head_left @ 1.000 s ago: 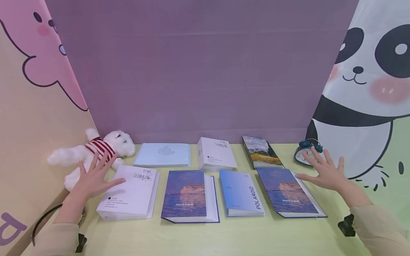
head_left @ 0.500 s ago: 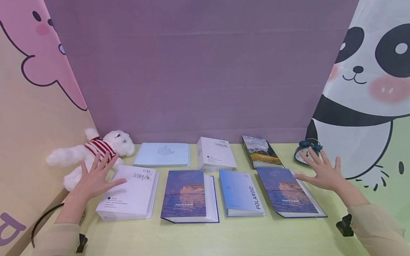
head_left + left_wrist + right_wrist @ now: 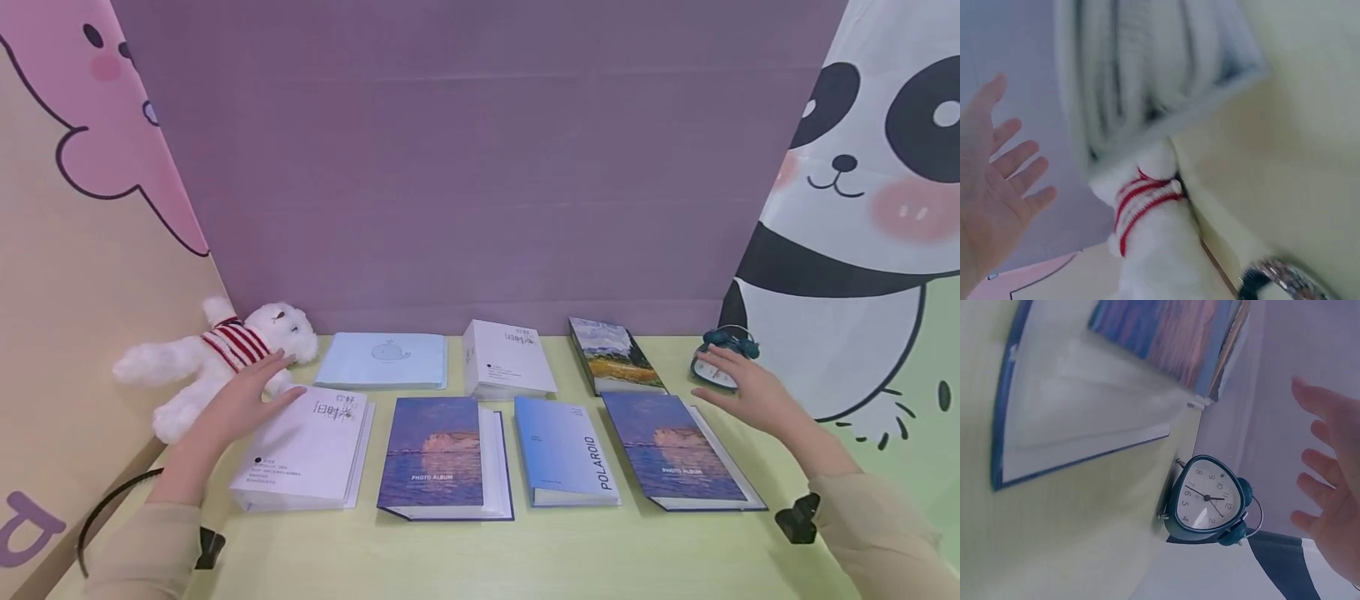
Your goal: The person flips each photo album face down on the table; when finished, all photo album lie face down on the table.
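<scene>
Head view: left grip (image 3: pixel 243 402), right grip (image 3: pixel 752 395) unclenched, empty; white album (image 3: pixel 311 457), eight o'clock, probably stiff, weighty, best clasped from both sides.

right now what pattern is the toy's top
Red and white stripes; the toy's top shows best in the head view.

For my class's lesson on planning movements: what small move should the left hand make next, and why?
Probably lower the left hand towards the thick white book: in the head view it overlaps the book's upper left corner, while the left wrist view shows it holding nothing, with a gap between them.
</scene>
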Available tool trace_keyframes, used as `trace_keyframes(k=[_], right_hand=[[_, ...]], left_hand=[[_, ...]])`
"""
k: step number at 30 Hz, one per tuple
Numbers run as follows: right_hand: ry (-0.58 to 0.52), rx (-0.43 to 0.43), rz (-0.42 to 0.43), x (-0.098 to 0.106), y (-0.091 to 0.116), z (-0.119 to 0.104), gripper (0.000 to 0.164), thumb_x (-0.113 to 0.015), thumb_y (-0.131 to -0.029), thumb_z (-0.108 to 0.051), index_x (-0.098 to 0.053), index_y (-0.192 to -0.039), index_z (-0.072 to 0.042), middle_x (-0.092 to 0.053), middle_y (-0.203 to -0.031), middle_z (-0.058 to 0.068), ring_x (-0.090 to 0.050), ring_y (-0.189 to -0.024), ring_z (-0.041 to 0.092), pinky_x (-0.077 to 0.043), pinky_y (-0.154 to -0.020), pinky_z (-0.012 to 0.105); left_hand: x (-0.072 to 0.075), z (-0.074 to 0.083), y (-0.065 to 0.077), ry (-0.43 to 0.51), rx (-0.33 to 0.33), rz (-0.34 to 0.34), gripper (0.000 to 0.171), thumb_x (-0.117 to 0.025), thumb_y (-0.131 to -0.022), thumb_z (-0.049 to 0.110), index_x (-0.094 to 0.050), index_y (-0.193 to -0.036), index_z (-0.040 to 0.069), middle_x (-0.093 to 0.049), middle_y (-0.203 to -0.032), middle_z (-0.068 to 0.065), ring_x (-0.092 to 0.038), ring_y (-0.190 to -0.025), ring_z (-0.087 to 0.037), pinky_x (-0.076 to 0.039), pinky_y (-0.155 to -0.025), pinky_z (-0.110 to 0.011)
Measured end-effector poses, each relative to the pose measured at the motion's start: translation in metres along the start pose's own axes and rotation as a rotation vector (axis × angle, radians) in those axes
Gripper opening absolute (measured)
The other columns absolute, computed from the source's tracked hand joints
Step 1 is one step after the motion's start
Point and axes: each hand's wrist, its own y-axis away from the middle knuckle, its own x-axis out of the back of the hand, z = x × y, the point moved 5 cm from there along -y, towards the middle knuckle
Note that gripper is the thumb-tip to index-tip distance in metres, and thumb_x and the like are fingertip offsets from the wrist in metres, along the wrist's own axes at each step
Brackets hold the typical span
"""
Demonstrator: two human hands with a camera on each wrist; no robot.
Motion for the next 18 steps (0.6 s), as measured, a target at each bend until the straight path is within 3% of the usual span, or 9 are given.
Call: trace_keyframes(k=[7,13,18], right_hand=[[-0.076,-0.050,0.024,0.000,-0.011,-0.006,0.049,-0.065,-0.089,-0.029,-0.056,-0.123,0.005,-0.055,-0.123,0.030,-0.047,-0.115,0.050,-0.038,-0.091,0.064],[-0.081,-0.003,0.059,-0.008,-0.022,-0.014,0.044,-0.064,-0.089,-0.024,-0.059,-0.121,0.006,-0.062,-0.114,0.028,-0.055,-0.105,0.047,-0.044,-0.085,0.061],[-0.111,-0.024,0.024,-0.015,-0.028,-0.020,0.045,-0.062,-0.091,-0.025,-0.056,-0.124,0.006,-0.060,-0.118,0.028,-0.056,-0.107,0.045,-0.045,-0.087,0.060]], left_hand=[[-0.001,0.023,-0.019,0.065,-0.062,0.054,0.044,-0.063,-0.090,0.021,-0.056,-0.126,-0.005,-0.055,-0.127,-0.025,-0.047,-0.122,-0.042,-0.036,-0.102,-0.054],[-0.008,0.046,-0.037,0.141,-0.037,0.058,0.040,-0.061,-0.092,0.022,-0.058,-0.124,-0.002,-0.059,-0.125,-0.022,-0.052,-0.118,-0.040,-0.042,-0.099,-0.052],[-0.022,0.068,-0.054,0.224,-0.063,0.044,0.038,-0.059,-0.093,0.023,-0.059,-0.124,0.001,-0.062,-0.121,-0.019,-0.057,-0.112,-0.036,-0.045,-0.097,-0.049]])
